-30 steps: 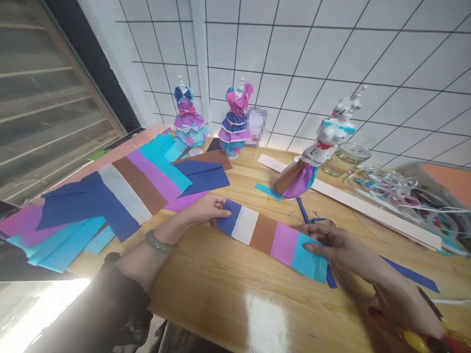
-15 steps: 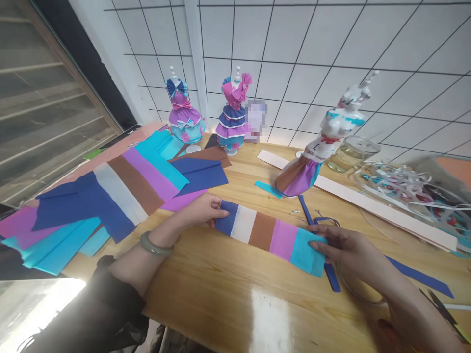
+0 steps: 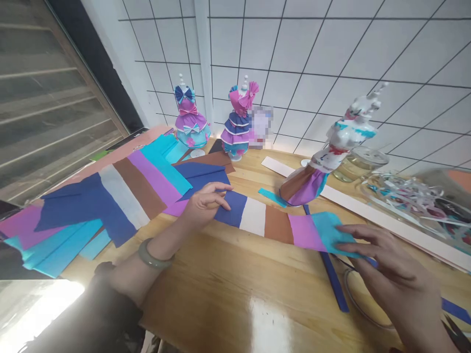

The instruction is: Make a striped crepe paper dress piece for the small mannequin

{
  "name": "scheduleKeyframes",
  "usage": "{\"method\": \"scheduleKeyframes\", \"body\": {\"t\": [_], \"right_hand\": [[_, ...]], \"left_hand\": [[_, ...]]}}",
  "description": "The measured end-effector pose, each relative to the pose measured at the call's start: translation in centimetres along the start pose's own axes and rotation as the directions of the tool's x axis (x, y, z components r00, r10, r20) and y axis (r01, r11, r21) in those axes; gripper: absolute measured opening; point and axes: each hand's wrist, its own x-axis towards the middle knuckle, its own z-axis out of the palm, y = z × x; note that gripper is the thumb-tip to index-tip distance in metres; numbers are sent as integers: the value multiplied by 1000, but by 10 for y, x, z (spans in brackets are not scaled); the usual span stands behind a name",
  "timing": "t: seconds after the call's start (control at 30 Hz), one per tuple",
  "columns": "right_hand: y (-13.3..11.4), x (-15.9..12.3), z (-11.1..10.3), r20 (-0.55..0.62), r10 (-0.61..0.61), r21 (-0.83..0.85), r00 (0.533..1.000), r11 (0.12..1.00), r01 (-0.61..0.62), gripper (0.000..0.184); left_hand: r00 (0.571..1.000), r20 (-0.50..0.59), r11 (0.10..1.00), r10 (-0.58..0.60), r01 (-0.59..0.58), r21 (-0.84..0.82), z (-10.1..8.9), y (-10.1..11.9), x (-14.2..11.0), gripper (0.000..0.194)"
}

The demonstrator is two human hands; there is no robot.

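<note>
A crepe-paper strip [image 3: 280,223] in navy, white, brown, purple and turquoise bands lies stretched across the wooden table in front of me. My left hand [image 3: 209,203] is at its navy end, fingers apart, the tips touching or just above the paper. Over the turquoise end is my right hand [image 3: 382,260], its fingers spread and touching the paper; its thumb is partly hidden. A narrow navy strip [image 3: 334,282] passes beneath the turquoise end. Left of my left hand, a larger sheet [image 3: 130,189] with the same bands lies on a pile of coloured paper.
Two small dressed mannequins [image 3: 191,117] [image 3: 237,122] stand at the back; a third mannequin [image 3: 331,147] leans at the right. Behind it are a glass jar [image 3: 360,164], a long pale strip [image 3: 368,208] and a heap of ribbon scraps [image 3: 408,191]. Scissors [image 3: 456,333] lie at lower right.
The banded strip has moved away from me and to the right, now lying flatter. My left hand has loosened from its pinch, and the right hand's fingers have spread over the turquoise end.
</note>
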Motion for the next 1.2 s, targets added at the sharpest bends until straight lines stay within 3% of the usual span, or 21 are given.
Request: {"method": "scheduleKeyframes", "body": {"t": [0.1, 0.33, 1.2], "right_hand": [[0, 0, 0, -12, -99, -83, 995, 992, 98, 26], [-9, 6, 5, -32, -197, -183, 980, 965, 188, 29], [-9, -3, 13, -77, -32, -141, 996, 990, 21, 21]], "left_hand": [[990, -52, 990, 129, -125, 65, 1, -4, 0, 28], [963, -78, 953, 258, -241, 183, -1, -5, -1, 32], [945, -113, 939, 306, -281, 196, 2, -10, -2, 33]]}}
